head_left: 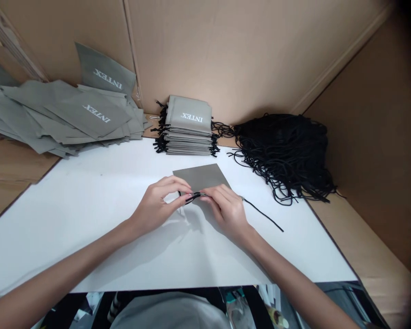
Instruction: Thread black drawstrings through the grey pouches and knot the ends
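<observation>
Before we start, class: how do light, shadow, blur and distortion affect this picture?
Head view: soft shadows from the left hand and right hand lie on the white tabletop; same head view: piled black cords merge darkly, the right cardboard wall fades to black, fine detail is slightly soft, and the outer areas look stretched, wide-angle fashion.

1. My left hand [159, 203] pinches a black cord [264, 214] at the near edge of a grey pouch [205, 176].
2. My right hand [229, 208] grips that same edge, and the cord trails out past it over the white worktop [130, 260].
3. Beyond the pouch stands a stack of grey pouches [189, 125] with black cord ends at both sides.
4. A loose grey pile [65, 114] lies left of the stack, a black heap of cords [284, 151] right.
</observation>
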Motion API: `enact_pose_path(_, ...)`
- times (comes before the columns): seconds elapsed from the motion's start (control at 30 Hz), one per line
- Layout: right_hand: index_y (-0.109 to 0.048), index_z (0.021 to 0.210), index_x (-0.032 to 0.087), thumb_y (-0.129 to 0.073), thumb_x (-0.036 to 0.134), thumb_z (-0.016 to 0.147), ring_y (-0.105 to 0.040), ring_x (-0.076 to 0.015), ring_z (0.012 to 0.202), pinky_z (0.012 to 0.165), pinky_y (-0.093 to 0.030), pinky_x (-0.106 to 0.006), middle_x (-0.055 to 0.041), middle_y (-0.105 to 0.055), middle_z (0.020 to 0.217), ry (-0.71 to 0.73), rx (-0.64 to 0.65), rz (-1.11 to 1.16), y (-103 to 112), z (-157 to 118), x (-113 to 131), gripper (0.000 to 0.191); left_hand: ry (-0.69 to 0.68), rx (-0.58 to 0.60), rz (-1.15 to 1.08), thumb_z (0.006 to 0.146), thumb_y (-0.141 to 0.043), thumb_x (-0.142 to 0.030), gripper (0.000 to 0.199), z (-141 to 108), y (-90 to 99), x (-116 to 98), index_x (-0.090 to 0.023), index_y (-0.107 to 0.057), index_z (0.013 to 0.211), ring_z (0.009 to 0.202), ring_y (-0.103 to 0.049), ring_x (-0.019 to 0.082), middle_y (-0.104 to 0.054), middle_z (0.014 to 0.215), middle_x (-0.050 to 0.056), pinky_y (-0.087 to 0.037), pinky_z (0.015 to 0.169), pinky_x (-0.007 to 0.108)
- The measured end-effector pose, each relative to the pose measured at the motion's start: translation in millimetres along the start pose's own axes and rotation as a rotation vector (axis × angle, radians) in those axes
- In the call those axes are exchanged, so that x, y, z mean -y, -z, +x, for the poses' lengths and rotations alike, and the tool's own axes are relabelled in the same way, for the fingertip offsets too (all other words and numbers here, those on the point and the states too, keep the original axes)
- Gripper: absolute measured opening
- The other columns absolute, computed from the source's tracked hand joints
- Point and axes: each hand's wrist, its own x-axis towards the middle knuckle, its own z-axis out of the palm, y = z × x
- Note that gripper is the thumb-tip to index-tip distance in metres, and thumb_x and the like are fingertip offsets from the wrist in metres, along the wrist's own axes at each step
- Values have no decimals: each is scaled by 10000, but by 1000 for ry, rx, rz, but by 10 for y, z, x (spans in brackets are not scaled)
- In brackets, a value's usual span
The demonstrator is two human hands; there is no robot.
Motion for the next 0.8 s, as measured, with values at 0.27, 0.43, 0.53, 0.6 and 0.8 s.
enact_pose_path(0.27, -662, 1004, 176, -570, 165, 964, -638, -181, 750, 680, -502, -308, -60, -746, 895, -53, -98, 66, -78, 0, 139, 101, 95, -181, -95, 861, -691, -199, 84, -31, -189, -72, -193, -709, 780, 833, -645, 140, -694, 890, 17, -512, 772, 260)
enact_pose_path(0.43, -663, 1064, 182, -587, 171, 958, -654, -176, 748, 680, -513, -302, -57, -756, 918, -38, -130, -6, -117, -9, 134, 132, 78, -243, 27, 900, -643, -216, 134, -64, -225, -61, -190, -662, 769, 865, -650, 155, -694, 892, 13, -508, 782, 283)
enact_pose_path(0.53, -655, 1103, 179, -603, 158, 948, -652, -174, 730, 673, -507, -303, -59, -757, 904, 12, -129, -87, -114, -9, 96, 165, -101, -212, 350, 919, -614, -204, 89, -55, -164, -37, -185, -639, 836, 873, -662, 176, -720, 922, 11, -466, 894, 366)
enact_pose_path(0.6, -649, 1124, 177, -615, 140, 938, -649, -170, 710, 655, -497, -302, -59, -759, 899, 52, -137, -141, -109, -8, 78, 192, -275, -205, 607, 917, -600, -174, 47, -38, -105, -32, -180, -629, 880, 832, -668, 181, -739, 926, 7, -402, 987, 433)
enact_pose_path(0.8, -651, 1126, 180, -617, 145, 939, -653, -170, 726, 649, -495, -305, -64, -761, 927, 59, -128, -127, -115, -13, 95, 193, -244, -160, 607, 886, -580, -178, 74, 1, -30, -64, -186, -620, 824, 782, -652, 179, -725, 864, 5, -383, 1008, 449)
